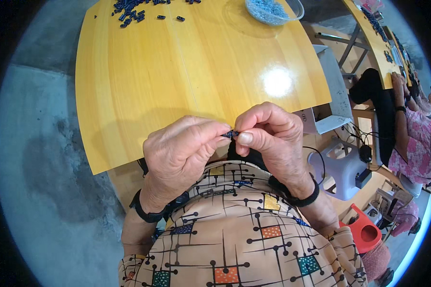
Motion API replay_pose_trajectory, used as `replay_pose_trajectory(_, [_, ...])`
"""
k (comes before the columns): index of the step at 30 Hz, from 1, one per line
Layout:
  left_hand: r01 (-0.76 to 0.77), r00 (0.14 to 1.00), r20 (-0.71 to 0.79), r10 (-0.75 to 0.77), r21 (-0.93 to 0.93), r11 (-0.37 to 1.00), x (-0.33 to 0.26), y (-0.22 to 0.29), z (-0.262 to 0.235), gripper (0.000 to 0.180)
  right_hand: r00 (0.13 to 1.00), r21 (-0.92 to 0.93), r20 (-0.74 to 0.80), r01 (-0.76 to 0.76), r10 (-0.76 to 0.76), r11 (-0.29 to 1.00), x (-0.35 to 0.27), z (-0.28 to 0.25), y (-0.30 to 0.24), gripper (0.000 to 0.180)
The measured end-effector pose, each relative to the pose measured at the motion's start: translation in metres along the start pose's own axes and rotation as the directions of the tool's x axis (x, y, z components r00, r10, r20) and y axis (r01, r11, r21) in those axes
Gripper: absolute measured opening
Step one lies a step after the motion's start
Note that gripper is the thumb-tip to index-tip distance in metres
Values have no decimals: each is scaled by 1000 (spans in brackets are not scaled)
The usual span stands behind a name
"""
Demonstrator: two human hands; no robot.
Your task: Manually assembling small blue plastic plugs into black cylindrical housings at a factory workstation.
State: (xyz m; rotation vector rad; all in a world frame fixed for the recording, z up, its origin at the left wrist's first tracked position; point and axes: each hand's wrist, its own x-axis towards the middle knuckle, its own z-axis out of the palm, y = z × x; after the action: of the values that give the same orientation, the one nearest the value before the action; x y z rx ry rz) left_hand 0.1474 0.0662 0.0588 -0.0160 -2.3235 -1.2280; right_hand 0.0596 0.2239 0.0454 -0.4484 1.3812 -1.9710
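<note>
My left hand (179,152) and my right hand (273,136) meet fingertip to fingertip just in front of the near edge of a yellow wooden table (177,71). Between the pinched fingers of both hands sits one small dark blue-black piece (232,134), mostly hidden by the fingers. Both wrists wear black bands. A pile of similar small dark pieces (131,10) lies at the table's far left. A clear bowl of pale blue-grey bits (273,10) stands at the far right of the table.
Grey concrete floor (43,191) lies to the left. At the right are a white plastic stool (342,165), a red stool (366,232), cables, and another person in pink (414,143) seated at a second yellow table (376,43).
</note>
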Motion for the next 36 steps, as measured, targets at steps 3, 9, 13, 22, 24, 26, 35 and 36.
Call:
replay_pose_trajectory(3, [-24,1000,-10,25,24,999,0,-1,1,14,1000,13,-9,7,-7,1000,-1,0,1,8])
replay_pose_trajectory(9, [-9,1000,-6,10,54,999,-2,1,5,14,999,43,4,38,-38,998,-2,-4,8,7])
replay_pose_trajectory(13, [-6,1000,-2,6,33,999,-1,4,8,13,999,20,-9,52,-51,998,-5,-5,8,7])
replay_pose_trajectory(22, [37,997,60,-41,69,997,-2,7,6,15,998,20,-15,63,-63,998,-9,-6,10,7])
replay_pose_trajectory(24, [35,996,77,-41,78,996,-2,8,6,15,999,-14,-12,45,-45,999,-10,-8,10,7])
replay_pose_trajectory(26, [33,995,89,-41,100,994,-2,8,5,16,999,-5,-12,51,-51,999,-10,-7,10,7])
replay_pose_trajectory(35, [-21,991,131,0,154,988,1,6,5,16,1000,58,-18,19,-18,998,-10,-9,15,8])
replay_pose_trajectory(36, [-51,991,127,31,157,986,2,5,5,17,1000,59,-16,3,-2,998,-11,-9,16,8])
